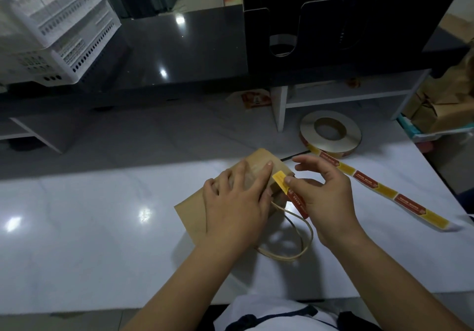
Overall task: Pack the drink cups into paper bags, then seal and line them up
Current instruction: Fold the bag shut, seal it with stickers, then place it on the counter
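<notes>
A brown paper bag (pixel 191 211) stands on the white counter (pixel 89 228) in the middle of the view, its top folded over. My left hand (pixel 236 202) lies flat on the folded top and presses it down. My right hand (pixel 325 192) pinches a red and yellow sticker (pixel 280 180) between thumb and forefinger, with the yellow end touching the fold. The bag's paper cord handles (pixel 305 238) loop out toward me. No drink cup is visible; the bag's inside is hidden.
A roll of stickers (pixel 331 132) lies behind the bag at the right, its strip (pixel 384 189) trailing across the counter to the right edge. A white crate (pixel 59 28) and a black dispenser (pixel 346 18) stand on the dark raised shelf. More brown bags (pixel 443 100) are piled at far right.
</notes>
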